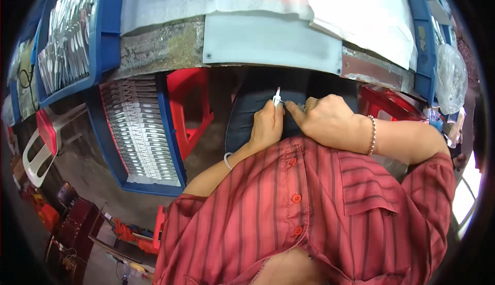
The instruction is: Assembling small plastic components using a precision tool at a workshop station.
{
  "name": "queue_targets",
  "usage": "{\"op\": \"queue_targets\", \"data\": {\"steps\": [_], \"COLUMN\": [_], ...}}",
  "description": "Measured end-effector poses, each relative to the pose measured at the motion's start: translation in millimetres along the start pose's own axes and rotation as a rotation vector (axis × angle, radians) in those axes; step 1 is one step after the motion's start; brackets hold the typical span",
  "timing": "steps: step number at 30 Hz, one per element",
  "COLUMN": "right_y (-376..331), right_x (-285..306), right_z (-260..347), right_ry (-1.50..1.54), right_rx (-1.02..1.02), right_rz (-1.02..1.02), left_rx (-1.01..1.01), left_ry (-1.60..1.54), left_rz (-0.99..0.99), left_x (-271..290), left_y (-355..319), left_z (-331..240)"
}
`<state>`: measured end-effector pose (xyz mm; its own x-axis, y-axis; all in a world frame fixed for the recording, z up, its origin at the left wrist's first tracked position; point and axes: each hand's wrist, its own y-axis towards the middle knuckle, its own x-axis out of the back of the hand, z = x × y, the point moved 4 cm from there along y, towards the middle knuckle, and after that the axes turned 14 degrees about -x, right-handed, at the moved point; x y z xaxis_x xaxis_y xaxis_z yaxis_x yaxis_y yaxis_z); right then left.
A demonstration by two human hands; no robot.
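Observation:
Above my lap, my left hand (268, 125) is closed, pinching a slim white plastic stick (277, 97) between thumb and fingertips. Its narrow tip points away from me. My right hand (327, 120) is closed close beside it, index finger reaching toward the stick. A thin, dark, pointed tool seems to run from the right fingers to the stick's side, but the fingers mostly hide it, so its kind is unclear. Both hands are just past the front of my red striped shirt, over dark trousers (242, 115).
The worn table edge (165, 45) with a pale board (273, 37) lies ahead. A blue crate (108, 27) of slim white pieces stands left; a lower blue crate (172, 146) holds rows of similar pieces. Red stools (188, 110) stand below. A plastic bag (451, 79) hangs at right.

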<state>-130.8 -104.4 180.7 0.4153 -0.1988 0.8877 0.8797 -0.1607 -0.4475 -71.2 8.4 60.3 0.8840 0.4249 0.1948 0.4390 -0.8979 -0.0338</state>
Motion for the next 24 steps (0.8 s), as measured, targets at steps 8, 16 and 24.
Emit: {"op": "queue_targets", "data": {"steps": [8,16,24], "right_y": [7.9,-1.2,-36.9], "right_x": [-30.0,-30.3,11.3], "right_z": [-19.7,-26.6,-0.1], "right_ry": [0.582,1.287,0.674], "right_rx": [-0.231,-0.543,-0.185], "right_rz": [-0.026,0.312,-0.015], "left_rx": [-0.097,-0.109,0.229], "left_ry": [0.024,0.057,-0.345], "left_rz": [-0.028,-0.028,0.010], "left_x": [1.2,5.8,5.1], "left_y": [3.9,4.8,-9.3], "left_z": [10.2,-2.6,-3.4]}}
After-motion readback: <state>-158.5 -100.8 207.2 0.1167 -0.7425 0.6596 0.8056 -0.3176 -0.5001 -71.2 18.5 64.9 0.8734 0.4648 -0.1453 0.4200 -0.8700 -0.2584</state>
